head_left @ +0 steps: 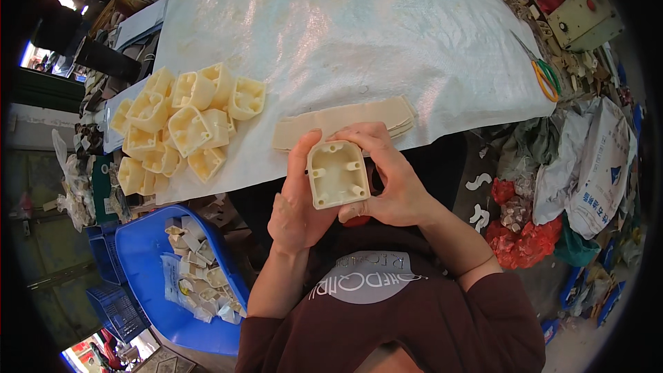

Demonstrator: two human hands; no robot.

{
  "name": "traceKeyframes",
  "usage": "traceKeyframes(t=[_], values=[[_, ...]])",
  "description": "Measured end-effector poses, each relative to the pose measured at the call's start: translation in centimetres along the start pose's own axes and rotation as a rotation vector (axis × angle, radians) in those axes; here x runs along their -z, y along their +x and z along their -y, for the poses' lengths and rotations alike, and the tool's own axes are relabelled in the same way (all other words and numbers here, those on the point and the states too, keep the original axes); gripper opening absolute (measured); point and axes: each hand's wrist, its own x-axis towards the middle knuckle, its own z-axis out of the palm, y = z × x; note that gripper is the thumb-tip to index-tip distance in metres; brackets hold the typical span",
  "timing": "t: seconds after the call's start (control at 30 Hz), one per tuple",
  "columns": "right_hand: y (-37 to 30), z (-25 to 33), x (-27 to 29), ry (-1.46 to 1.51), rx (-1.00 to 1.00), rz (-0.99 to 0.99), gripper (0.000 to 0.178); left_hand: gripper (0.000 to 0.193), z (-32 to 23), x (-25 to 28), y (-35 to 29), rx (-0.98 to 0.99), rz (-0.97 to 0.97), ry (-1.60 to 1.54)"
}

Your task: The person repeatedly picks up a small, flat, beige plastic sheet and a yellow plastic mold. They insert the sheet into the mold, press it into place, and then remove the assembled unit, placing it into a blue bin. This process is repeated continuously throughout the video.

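A cream plastic housing point(335, 171), hollow with small posts inside, is held between my two hands just off the table's near edge. Its open side faces up, and one end is rounded. Along its left side lie the fingers of my left hand point(293, 211), closed against the wall. My right hand point(392, 183) grips the right side, with fingers over the far rim and the thumb at the near edge. Just beyond my fingers lies a stack of beige strips point(345, 121). To the left, several similar cream housings point(190, 129) are heaped on the table.
White sheeting point(331, 34) covers the table. Scissors point(544, 76) with green and orange handles lie at its right edge. A blue tub point(148, 304) of cream pieces stands below left, beside blue crates point(117, 311). Plastic bags point(525, 235) and a white sack point(599, 173) crowd the right.
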Motion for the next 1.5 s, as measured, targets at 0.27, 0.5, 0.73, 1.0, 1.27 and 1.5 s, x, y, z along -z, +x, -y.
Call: traceKeyframes(t=[0.27,0.5,0.73,1.0,1.27,1.5], values=[[-0.4,0.8,-1.4,-0.243,0.035,-0.042,0.075,0.055,0.1,-0.3,0.1,0.018,-0.088,0.165],[-0.3,0.1,-0.7,-0.136,0.077,0.063,0.075,0.055,-0.6,-0.8,0.1,0.063,-0.092,0.056],[-0.4,-0.2,-0.9,-0.088,0.123,0.15,0.077,0.056,-0.9,0.4,0.2,0.193,-0.094,0.278],[0.3,-0.8,-0.4,0.708,-0.4,0.054,0.031,0.075,-0.5,-1.1,0.3,0.103,-0.014,0.02],[0.4,-1.4,-1.6,0.413,-0.11,0.037,0.018,0.063,0.2,-2.8,0.7,0.043,-0.309,0.316],[-0.6,-0.9,-2.7,0.139,0.055,0.089,0.05,0.049,-1.0,-1.2,0.8,-0.005,-0.289,0.198]])
